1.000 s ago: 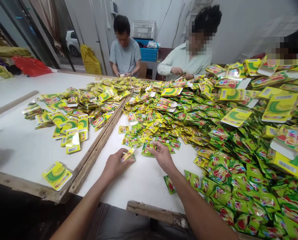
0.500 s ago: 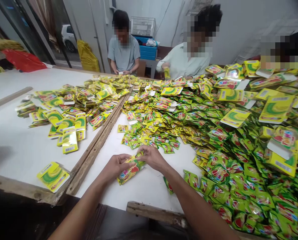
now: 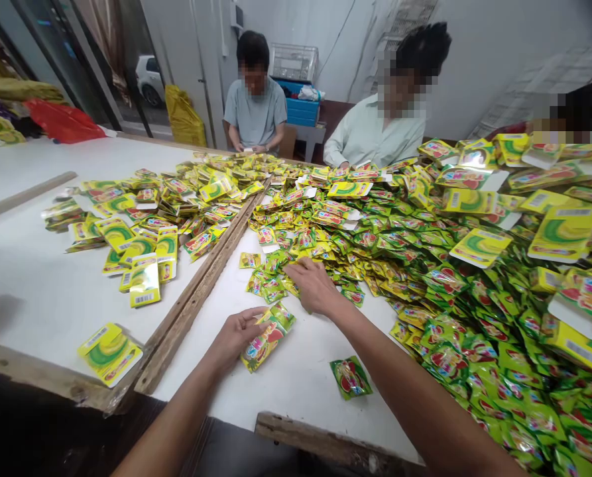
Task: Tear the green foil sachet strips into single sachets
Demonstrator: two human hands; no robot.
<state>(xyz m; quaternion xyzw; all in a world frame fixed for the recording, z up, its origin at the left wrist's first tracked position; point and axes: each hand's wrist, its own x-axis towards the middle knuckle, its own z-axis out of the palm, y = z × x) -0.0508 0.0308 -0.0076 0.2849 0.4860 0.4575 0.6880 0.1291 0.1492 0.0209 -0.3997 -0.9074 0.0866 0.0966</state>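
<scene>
A small yellow carton (image 3: 263,344) with fruit pictures and a pineapple is held tilted above the white table by my left hand (image 3: 238,334), thumb on its front. Its upper end looks green and shiny; I cannot tell whether that is print or a sachet. My right hand (image 3: 315,285) reaches over the near edge of the sachet pile (image 3: 268,285), fingers curled down among green and yellow sachets. Whatever its fingertips grip is hidden. One green sachet with a red watermelon picture (image 3: 350,377) lies alone near my right forearm.
Many green sachets (image 3: 499,391) heap up on the right, with yellow cartons (image 3: 567,232) on top. More cartons (image 3: 144,281) lie left of a wooden divider (image 3: 206,281); a single carton (image 3: 111,353) sits near the front edge. Co-workers (image 3: 256,109) sit across the table.
My right hand has left the carton and moved away to the sachet pile. My left hand keeps the carton. The lone green sachet, earlier partly behind my right forearm, now shows fully.
</scene>
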